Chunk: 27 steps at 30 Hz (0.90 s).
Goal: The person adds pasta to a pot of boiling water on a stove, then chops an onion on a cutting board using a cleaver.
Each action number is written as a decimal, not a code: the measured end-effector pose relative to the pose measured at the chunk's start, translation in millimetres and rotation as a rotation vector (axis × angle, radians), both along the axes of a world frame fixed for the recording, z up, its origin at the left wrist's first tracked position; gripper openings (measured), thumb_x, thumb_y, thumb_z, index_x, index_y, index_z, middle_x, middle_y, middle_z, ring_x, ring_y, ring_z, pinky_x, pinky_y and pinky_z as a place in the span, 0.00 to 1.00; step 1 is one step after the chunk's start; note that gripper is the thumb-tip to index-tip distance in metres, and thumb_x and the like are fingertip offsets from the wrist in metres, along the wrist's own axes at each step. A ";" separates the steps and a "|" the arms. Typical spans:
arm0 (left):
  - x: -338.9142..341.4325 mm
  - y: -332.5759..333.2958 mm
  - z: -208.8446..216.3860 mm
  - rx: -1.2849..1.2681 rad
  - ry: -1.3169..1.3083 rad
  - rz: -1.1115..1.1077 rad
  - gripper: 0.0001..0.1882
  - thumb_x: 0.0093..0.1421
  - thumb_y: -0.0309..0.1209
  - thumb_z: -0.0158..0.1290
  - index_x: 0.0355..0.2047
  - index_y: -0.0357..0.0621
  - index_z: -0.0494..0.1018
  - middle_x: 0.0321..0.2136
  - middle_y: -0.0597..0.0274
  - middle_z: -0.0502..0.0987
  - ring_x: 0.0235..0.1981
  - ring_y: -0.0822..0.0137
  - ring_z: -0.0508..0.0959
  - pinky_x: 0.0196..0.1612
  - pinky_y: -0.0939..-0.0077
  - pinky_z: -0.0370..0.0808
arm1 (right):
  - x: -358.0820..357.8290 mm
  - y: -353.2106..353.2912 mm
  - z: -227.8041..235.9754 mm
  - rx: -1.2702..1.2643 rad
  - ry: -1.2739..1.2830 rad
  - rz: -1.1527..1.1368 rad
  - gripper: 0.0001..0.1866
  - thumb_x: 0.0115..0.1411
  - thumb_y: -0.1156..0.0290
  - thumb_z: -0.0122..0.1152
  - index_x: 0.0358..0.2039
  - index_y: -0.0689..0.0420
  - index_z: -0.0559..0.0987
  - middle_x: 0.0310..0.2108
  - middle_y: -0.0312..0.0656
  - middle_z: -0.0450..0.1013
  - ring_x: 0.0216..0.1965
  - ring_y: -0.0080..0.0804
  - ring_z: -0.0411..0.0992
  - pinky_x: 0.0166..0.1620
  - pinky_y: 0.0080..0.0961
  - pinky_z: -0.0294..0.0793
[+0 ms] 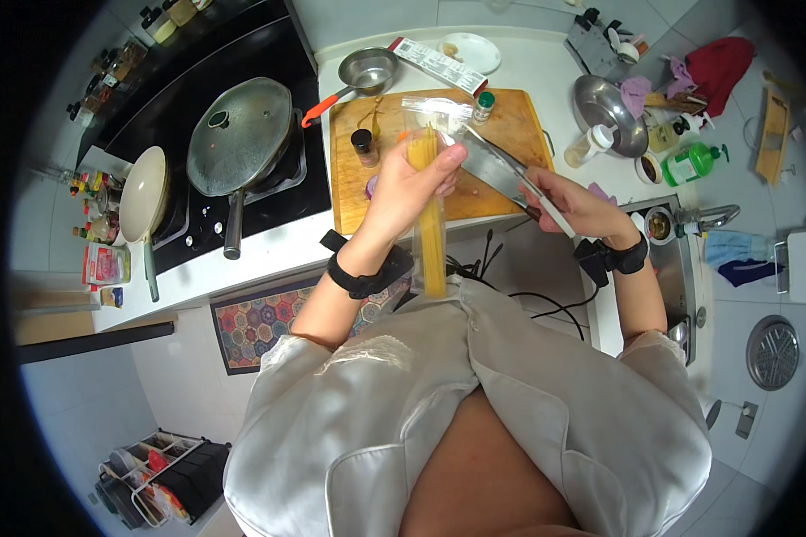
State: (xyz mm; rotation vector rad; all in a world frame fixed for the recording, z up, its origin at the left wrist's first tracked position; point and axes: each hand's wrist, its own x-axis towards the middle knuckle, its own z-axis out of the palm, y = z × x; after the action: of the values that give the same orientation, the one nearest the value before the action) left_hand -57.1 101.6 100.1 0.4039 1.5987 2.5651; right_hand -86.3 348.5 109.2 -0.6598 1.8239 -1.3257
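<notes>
My left hand [407, 188] is closed around a clear bag of spaghetti [433, 246], held upright over the near edge of the wooden cutting board [354, 192]. The bag's clear upper end [434, 109] stands above my thumb. My right hand [569, 199] grips a long cutting tool with a white handle [551, 210]; its narrow end points at the bag's top. Whether it is a knife or scissors, I cannot tell. Below it a broad grey blade [491, 168] shows over the board, partly hidden. A dark-capped spice jar [364, 148] and a small green-capped jar [483, 107] stand on the board.
To the left, a lidded pan [240, 139] and a cream frying pan [143, 192] sit on the black cooktop. Behind the board are an orange-handled saucepan [367, 72], a long box [439, 64] and a white plate [479, 54]. A metal bowl [609, 116], bottles and the sink tap [707, 215] are right.
</notes>
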 end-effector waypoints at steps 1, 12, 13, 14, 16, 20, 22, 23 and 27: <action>0.5 0.4 0.5 -0.031 -0.007 0.013 0.09 0.57 0.33 0.50 0.25 0.40 0.65 0.15 0.71 0.63 0.15 0.81 0.62 0.19 0.87 0.59 | 0.9 -2.0 2.1 0.003 0.000 -0.004 0.21 0.47 0.71 0.62 0.38 0.56 0.62 0.31 0.30 0.54 0.33 0.17 0.54 0.34 0.10 0.56; 4.0 -13.2 2.6 -0.158 -0.036 0.016 0.10 0.56 0.34 0.51 0.24 0.40 0.68 0.15 0.70 0.67 0.16 0.80 0.66 0.20 0.87 0.64 | 5.5 -20.7 13.3 0.064 0.166 -0.015 0.10 0.52 0.83 0.45 0.36 0.62 0.64 0.26 0.31 0.61 0.30 0.13 0.62 0.32 0.13 0.62; 4.5 -14.2 3.3 -0.177 -0.032 0.025 0.11 0.56 0.34 0.50 0.25 0.39 0.68 0.16 0.69 0.68 0.16 0.80 0.67 0.20 0.87 0.64 | 5.4 -20.4 14.1 0.065 0.167 -0.014 0.10 0.52 0.83 0.45 0.36 0.62 0.64 0.26 0.31 0.61 0.30 0.13 0.62 0.32 0.13 0.62; 4.8 -15.0 3.8 -0.196 -0.028 0.033 0.11 0.57 0.35 0.49 0.26 0.39 0.68 0.16 0.68 0.68 0.16 0.79 0.67 0.20 0.87 0.65 | 5.3 -19.2 14.8 0.113 0.148 -0.012 0.11 0.51 0.78 0.51 0.36 0.61 0.64 0.27 0.30 0.59 0.29 0.14 0.58 0.31 0.12 0.60; 5.3 -16.3 4.4 -0.181 -0.029 0.037 0.12 0.58 0.35 0.48 0.27 0.38 0.68 0.16 0.68 0.69 0.16 0.79 0.67 0.20 0.87 0.65 | 5.9 -18.0 16.5 0.161 0.131 -0.011 0.14 0.51 0.73 0.57 0.36 0.59 0.63 0.28 0.29 0.56 0.28 0.14 0.55 0.31 0.11 0.58; 4.4 -21.1 1.9 -0.146 0.006 0.021 0.14 0.60 0.37 0.45 0.31 0.36 0.67 0.16 0.66 0.69 0.16 0.78 0.67 0.20 0.86 0.65 | 9.1 -18.3 22.9 0.224 0.177 0.017 0.14 0.52 0.70 0.57 0.35 0.58 0.63 0.27 0.29 0.57 0.26 0.14 0.54 0.30 0.11 0.57; 5.1 -22.5 1.6 -0.146 0.009 0.047 0.14 0.60 0.37 0.44 0.31 0.36 0.67 0.16 0.65 0.69 0.16 0.78 0.67 0.20 0.86 0.65 | 11.2 -20.1 26.7 0.248 0.189 0.027 0.14 0.52 0.70 0.58 0.35 0.58 0.64 0.26 0.29 0.57 0.26 0.15 0.55 0.29 0.11 0.57; 4.8 -23.2 1.0 -0.145 0.011 0.073 0.14 0.60 0.37 0.44 0.31 0.36 0.67 0.16 0.65 0.69 0.16 0.78 0.67 0.20 0.86 0.65 | 14.6 -22.3 28.9 0.209 0.229 0.005 0.09 0.52 0.74 0.53 0.32 0.59 0.63 0.23 0.29 0.56 0.25 0.14 0.55 0.27 0.12 0.57; 4.5 -27.2 3.0 -0.150 0.038 0.057 0.14 0.60 0.37 0.44 0.32 0.36 0.67 0.16 0.66 0.68 0.16 0.78 0.67 0.20 0.87 0.65 | 14.4 -25.5 32.7 0.245 0.224 -0.035 0.13 0.51 0.70 0.58 0.32 0.58 0.64 0.23 0.27 0.56 0.25 0.14 0.53 0.27 0.11 0.56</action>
State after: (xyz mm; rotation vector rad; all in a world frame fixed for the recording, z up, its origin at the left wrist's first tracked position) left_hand -52.6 74.4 103.1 0.4009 1.8257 2.4696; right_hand -71.9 323.0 141.9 -0.6669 2.1447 -1.0598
